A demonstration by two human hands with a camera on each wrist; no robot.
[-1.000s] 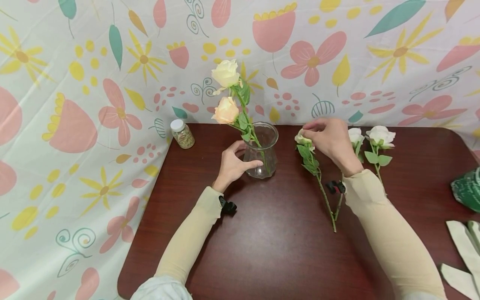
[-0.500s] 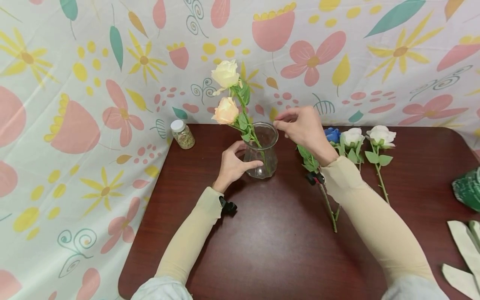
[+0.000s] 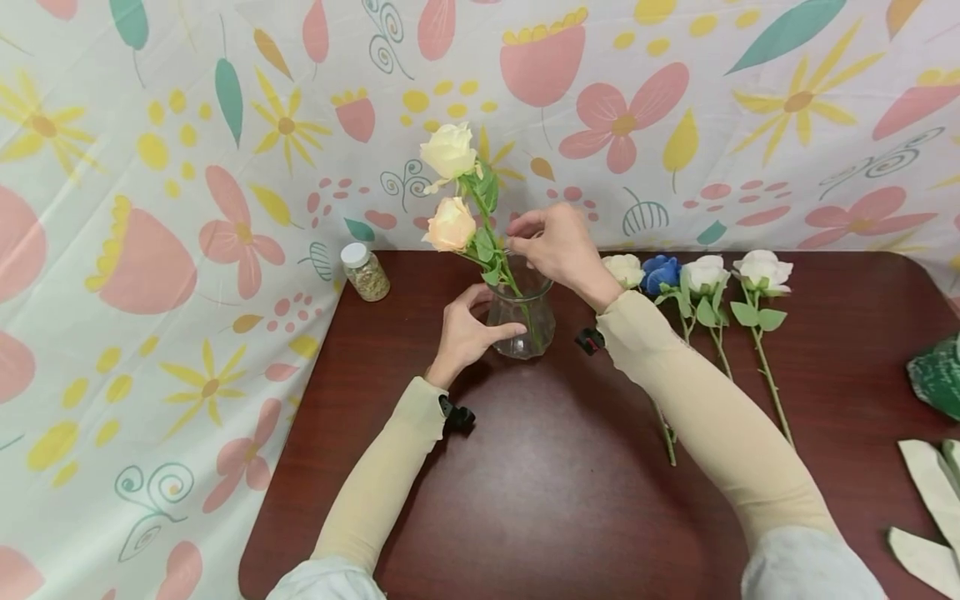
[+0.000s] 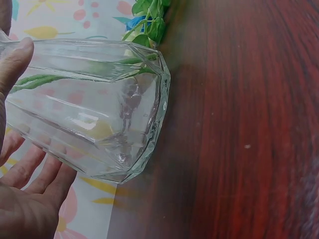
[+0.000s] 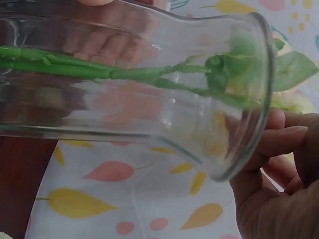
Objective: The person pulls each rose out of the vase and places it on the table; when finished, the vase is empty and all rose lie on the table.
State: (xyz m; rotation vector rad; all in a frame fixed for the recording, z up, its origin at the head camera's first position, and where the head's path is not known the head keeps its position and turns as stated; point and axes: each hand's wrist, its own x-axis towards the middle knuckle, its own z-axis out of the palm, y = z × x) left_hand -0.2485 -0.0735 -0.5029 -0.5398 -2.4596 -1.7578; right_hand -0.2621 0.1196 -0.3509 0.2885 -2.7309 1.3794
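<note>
My left hand (image 3: 468, 333) holds a clear glass vase (image 3: 521, 329) around its body, thumb in front and other fingers behind. The left wrist view shows the vase's faceted base (image 4: 144, 124). Two roses stand in the vase: a cream rose (image 3: 448, 150) above a peach rose (image 3: 452, 224), both leaning left. Their green stems (image 5: 109, 72) show through the glass. My right hand (image 3: 558, 246) is at the vase's mouth, beside the rose stems, with bent fingers. In the right wrist view its fingers (image 5: 271, 142) are at the rim; whether they pinch a stem is hidden.
On the table (image 3: 525, 500) to the right lie a cream rose (image 3: 624, 271), a blue rose (image 3: 660, 273) and two white roses (image 3: 762, 271). A white-capped jar (image 3: 366, 273) stands back left. A green object (image 3: 937, 375) and pale strips (image 3: 930, 492) are at the right edge.
My right hand has moved left, from the cream rose lying on the table to the vase's mouth. That rose stays on the table. My left hand still holds the vase.
</note>
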